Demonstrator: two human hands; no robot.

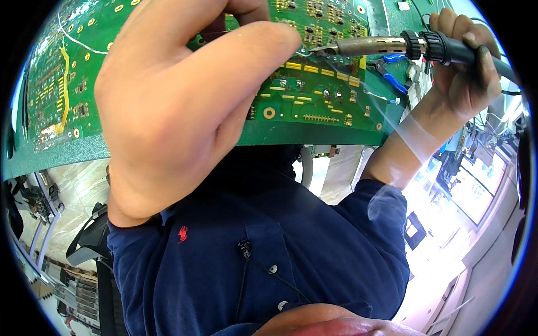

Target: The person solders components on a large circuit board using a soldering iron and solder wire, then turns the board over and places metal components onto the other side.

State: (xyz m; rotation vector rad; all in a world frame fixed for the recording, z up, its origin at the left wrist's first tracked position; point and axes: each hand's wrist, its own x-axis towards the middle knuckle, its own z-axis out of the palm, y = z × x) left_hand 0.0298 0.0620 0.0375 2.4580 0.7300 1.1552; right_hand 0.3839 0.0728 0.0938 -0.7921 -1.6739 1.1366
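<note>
My right hand point(468, 84) is closed round the black handle of a soldering iron point(372, 46). The iron points left, its tip down at a green circuit board point(291, 115) crowded with small parts and gold pads. Close beside the tip is my left hand point(168, 95), its fingers curled in and partly hidden behind the hand itself. A thin silvery solder wire point(84, 47) runs in from the left toward this hand, and a short bright end shows by the iron's tip. Pale smoke point(412, 140) drifts over my right forearm.
Blue-handled cutters point(386, 73) lie to the right of the board. Another green circuit board point(78, 89) is at the left. Both boards rest on a green mat point(73, 158) whose near edge curves in front of me. A black chair part point(89, 238) stands at the lower left.
</note>
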